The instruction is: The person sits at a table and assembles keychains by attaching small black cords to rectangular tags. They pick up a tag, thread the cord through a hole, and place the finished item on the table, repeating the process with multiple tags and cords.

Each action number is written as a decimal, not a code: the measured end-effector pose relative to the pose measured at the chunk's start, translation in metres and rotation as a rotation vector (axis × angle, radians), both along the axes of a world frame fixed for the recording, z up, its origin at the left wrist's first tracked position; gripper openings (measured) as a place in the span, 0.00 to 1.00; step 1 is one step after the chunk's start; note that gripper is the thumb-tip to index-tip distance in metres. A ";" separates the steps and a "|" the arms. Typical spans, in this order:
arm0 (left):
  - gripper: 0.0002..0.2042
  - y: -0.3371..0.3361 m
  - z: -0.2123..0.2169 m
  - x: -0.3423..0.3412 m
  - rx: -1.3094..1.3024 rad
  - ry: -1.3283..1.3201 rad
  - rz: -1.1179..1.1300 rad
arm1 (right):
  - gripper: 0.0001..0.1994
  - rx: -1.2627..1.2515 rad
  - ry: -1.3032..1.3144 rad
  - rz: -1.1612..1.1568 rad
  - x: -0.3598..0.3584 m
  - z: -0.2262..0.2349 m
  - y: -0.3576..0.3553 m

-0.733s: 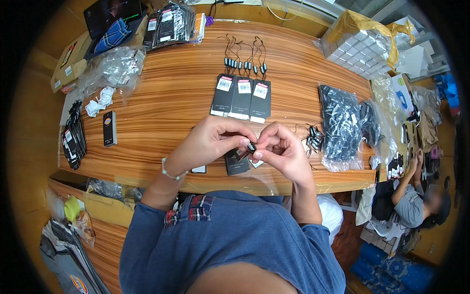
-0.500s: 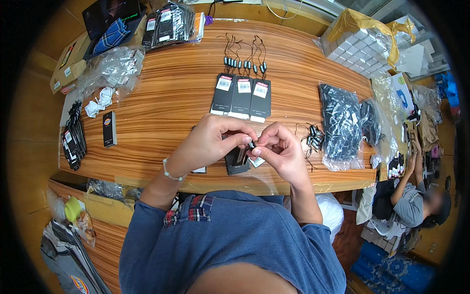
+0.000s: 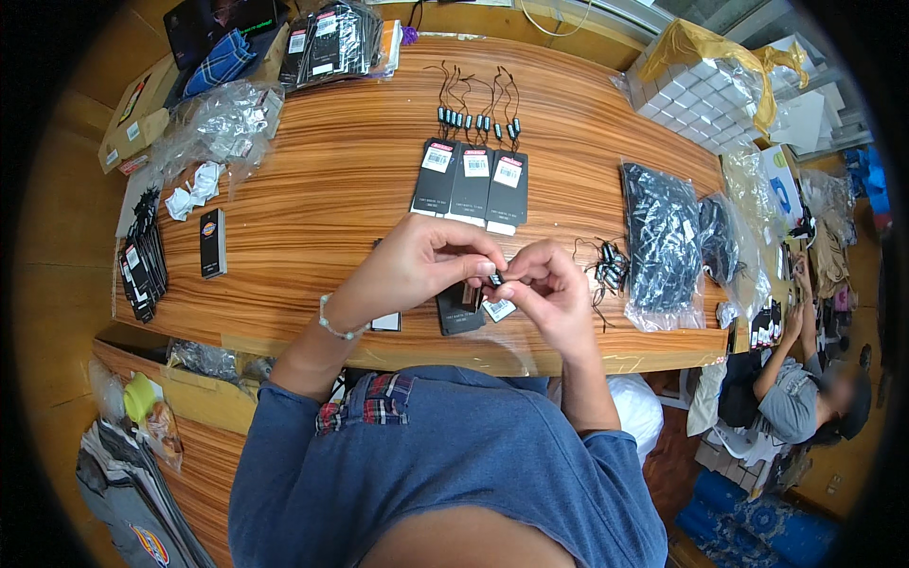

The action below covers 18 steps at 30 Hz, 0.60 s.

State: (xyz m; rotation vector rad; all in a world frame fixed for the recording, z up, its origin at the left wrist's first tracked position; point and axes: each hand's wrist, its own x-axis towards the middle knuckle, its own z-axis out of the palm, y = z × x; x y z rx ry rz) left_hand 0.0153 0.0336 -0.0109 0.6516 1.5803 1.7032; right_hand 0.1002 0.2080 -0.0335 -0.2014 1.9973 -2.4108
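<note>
Close to the table's front edge, my left hand [image 3: 431, 263] and my right hand [image 3: 551, 292] meet with pinched fingertips. Between them is a small black string seal [image 3: 495, 279], partly covered by the fingers; its cord cannot be made out. Beneath the hands lie a dark hang tag [image 3: 460, 318] and a white barcode label [image 3: 499, 310], both partly hidden. Beyond them, three black hang tags [image 3: 472, 194] overlap side by side, each bearing a barcode sticker. Several string seals with looped cords [image 3: 478, 123] are lined up above those tags.
Right of my hands sit a loose heap of string seals [image 3: 611, 268] and a clear bag of black pieces [image 3: 660, 241]. A stack of black tags [image 3: 212, 243] and fanned tags [image 3: 142, 260] lie left. White boxes [image 3: 696, 80] stand far right; another person [image 3: 795, 393] sits at right.
Both hands stay together on the string seal, with small finger shifts and a slight move to the right. The tags on the table keep their arrangement.
</note>
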 end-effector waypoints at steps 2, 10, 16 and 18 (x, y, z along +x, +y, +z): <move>0.06 0.000 0.006 -0.003 0.040 0.012 0.100 | 0.12 -0.059 -0.021 0.050 -0.002 0.004 0.014; 0.07 -0.005 0.017 -0.009 0.027 0.212 0.152 | 0.12 0.124 0.054 -0.094 -0.006 0.013 0.013; 0.14 0.009 0.006 -0.008 -0.109 1.019 0.416 | 0.06 -0.046 -0.189 0.086 -0.024 0.003 -0.003; 0.13 0.003 -0.008 -0.005 0.007 0.862 0.388 | 0.07 -0.190 -0.116 0.006 -0.031 0.001 -0.002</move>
